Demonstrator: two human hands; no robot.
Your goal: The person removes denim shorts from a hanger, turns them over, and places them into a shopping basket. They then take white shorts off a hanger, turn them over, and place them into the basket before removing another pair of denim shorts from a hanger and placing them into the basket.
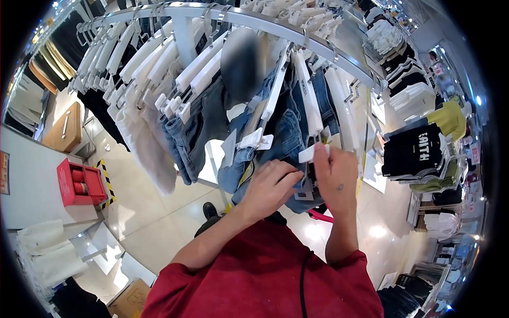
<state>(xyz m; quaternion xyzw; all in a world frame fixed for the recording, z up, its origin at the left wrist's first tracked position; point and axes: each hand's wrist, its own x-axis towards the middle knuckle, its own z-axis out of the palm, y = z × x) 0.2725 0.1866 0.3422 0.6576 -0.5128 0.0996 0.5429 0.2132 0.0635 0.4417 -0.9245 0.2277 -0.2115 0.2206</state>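
Note:
In the head view, my right hand (pixel 338 172) pinches a white clip (pixel 306 154) at the end of a white clip hanger (pixel 309 100), thumb on top. To its left, my left hand (pixel 271 185) has curled fingers on blue jeans (pixel 289 140) hanging there; its fingertips are partly hidden in the denim. A white tag (pixel 304 192) shows below the hands. Just left of them, another hanger's clip (pixel 256 140) holds denim with a paper tag (pixel 228 149).
Overhead curves a metal rail (pixel 265 20) full of white hangers with jeans and white trousers (pixel 143 143). On the left, a red box (pixel 79 182) with red cylinders stands by striped tape. Folded and hung clothes, including a black shirt (pixel 412 151), line the right side.

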